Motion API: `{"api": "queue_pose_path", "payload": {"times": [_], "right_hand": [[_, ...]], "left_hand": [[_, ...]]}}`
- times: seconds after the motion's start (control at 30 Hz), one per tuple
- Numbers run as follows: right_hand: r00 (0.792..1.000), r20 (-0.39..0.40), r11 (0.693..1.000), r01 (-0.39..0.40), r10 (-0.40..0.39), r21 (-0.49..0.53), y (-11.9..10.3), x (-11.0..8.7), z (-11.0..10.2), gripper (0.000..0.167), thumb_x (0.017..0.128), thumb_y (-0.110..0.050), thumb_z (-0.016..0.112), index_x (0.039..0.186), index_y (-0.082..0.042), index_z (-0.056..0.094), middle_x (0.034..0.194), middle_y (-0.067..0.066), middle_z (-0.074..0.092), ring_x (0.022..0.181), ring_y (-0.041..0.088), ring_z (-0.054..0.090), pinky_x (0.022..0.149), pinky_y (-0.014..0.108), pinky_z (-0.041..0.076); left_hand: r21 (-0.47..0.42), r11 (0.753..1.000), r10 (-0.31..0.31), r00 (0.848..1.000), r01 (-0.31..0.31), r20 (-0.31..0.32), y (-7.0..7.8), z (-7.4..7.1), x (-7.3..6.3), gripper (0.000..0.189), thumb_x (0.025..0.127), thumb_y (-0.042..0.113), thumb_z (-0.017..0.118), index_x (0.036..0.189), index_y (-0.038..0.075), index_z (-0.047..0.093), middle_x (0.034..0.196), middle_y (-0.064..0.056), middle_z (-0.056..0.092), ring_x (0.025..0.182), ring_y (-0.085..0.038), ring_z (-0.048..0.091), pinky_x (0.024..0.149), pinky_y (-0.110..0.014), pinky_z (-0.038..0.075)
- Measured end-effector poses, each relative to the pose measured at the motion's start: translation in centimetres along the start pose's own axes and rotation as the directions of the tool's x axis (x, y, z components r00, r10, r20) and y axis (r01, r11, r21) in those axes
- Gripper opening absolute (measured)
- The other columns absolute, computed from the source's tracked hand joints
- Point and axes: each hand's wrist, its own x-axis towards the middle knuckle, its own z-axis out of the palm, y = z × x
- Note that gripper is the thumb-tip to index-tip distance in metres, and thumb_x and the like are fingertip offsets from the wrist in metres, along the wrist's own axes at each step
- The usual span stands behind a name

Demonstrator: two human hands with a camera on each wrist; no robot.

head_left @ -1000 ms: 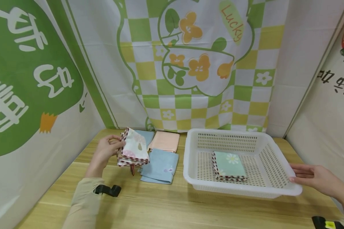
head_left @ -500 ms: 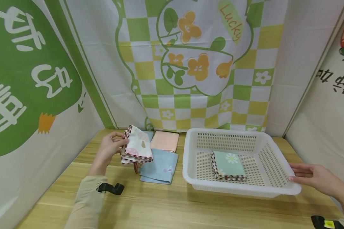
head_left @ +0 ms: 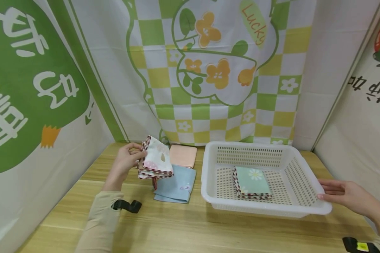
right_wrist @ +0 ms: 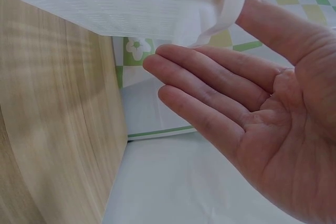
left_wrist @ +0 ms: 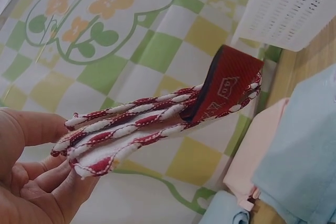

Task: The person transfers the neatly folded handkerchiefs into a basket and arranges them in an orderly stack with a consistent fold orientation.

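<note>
On my feed, the left hand (head_left: pixel 128 159), pinching the white patterned cloth (head_left: pixel 158 158), has drifted right from the desk's (head_left: pixel 177 225) left edge, bringing it nearer the basket (head_left: pixel 256 207), though short of it. The right hand (head_left: pixel 346 195), fingers straight, touches the basket's right edge; the 2 hands are well apart.

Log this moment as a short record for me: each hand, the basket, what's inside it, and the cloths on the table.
left hand: pinches a folded white cloth above the table
label: red tag sticking out from the white cloth
right hand: at the right end of the basket, thumb on its rim, fingers extended
basket: white, perforated, on the table
contents: one folded green cloth, flower print
table cloths: peach cloth; blue cloth, nearer the person; second blue cloth, partly visible in the left wrist view
</note>
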Motion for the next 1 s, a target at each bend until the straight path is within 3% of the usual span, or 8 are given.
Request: {"api": "queue_pose_path", "payload": {"times": [0.8, 1.0], "right_hand": [[1.000, 0.009, 0.999, 0.005, -0.006, 0.045, -0.1, 0.0, 0.0, 0.063, 0.091, -0.025, 0.064, 0.133, 0.016, 0.041, 0.119, 0.030, 0.060, 0.085, -0.015, 0.055, 0.069, 0.019, 0.053], [1.000, 0.003, 0.999, 0.000, 0.000, 0.043, -0.1, 0.1, 0.1, 0.064, 0.091, -0.026, 0.064, 0.133, 0.016, 0.041, 0.119, 0.030, 0.060, 0.085, -0.015, 0.055, 0.069, 0.019, 0.054]], "left_hand": [[0.019, 0.999, 0.033, 0.999, -0.033, 0.027, 1.8, 2.3, 1.0, 0.024, 0.088, 0.009, 0.064, 0.105, -0.002, 0.051, 0.083, 0.006, 0.063, 0.072, -0.005, 0.060, 0.064, -0.022, 0.053], [0.007, 0.999, 0.045, 0.999, -0.045, 0.031, 2.2, 2.9, 1.3, 0.022, 0.088, 0.008, 0.064, 0.103, -0.001, 0.051, 0.079, 0.008, 0.062, 0.070, -0.005, 0.059, 0.061, -0.021, 0.052]]}}
